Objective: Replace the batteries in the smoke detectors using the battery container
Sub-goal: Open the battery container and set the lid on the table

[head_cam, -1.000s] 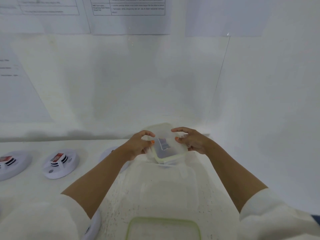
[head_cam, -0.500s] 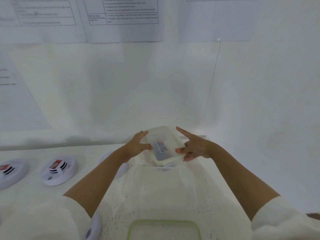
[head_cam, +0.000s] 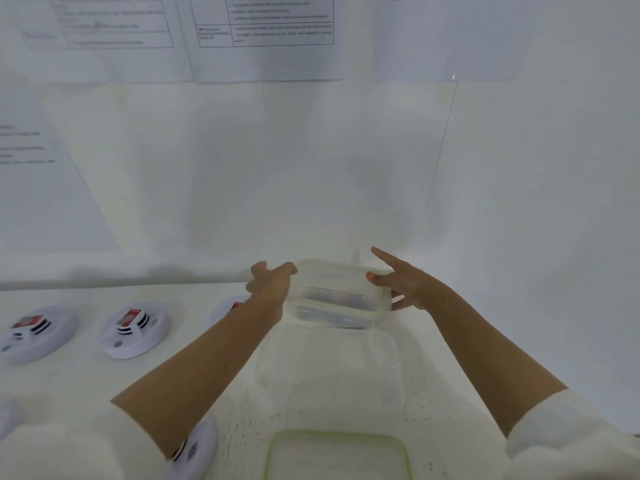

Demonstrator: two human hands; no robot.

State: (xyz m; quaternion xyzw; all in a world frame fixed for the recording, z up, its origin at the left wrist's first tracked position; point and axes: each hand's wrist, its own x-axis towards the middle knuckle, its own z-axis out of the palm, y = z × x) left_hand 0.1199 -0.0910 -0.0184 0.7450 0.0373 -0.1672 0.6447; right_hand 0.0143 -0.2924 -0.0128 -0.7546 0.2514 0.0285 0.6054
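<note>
Nearest you, at the bottom edge, a green-rimmed lid (head_cam: 337, 455) lay flat on the table (head_cam: 86, 382), probably parked there to be out of your working space yet within reach. Just left of it, a smoke detector (head_cam: 194, 452) sat half hidden under your left forearm. Beyond the lid a clear box (head_cam: 329, 368) rested in the middle. It was too washed out to tell whether this was a tub or another lid.

Further out on the left, a second smoke detector (head_cam: 31, 332) and a third smoke detector (head_cam: 135, 329) sat side by side, each with a red-labelled block on top. A fourth smoke detector (head_cam: 230, 308) peeked from behind your left wrist. They seemed laid out in a row so you could service them in turn.

Past them, both your hands met at the battery container (head_cam: 339, 292), a small clear tub with a green rim and something dark inside, likely batteries. Your left hand (head_cam: 270, 284) curled its fingers onto the container's left end and gripped it. Your right hand (head_cam: 403, 287) was mostly spread: index finger straight and pointing away, thumb tip on the rim, lower fingers against the right corner, bracing rather than clasping. I read that two-sided hold as steadying the tub so nothing spilled. Whether it rested on the table or was lifted, I could not tell.

On the wall (head_cam: 311, 168) behind hung printed sheets (head_cam: 263, 36), unreadable.
</note>
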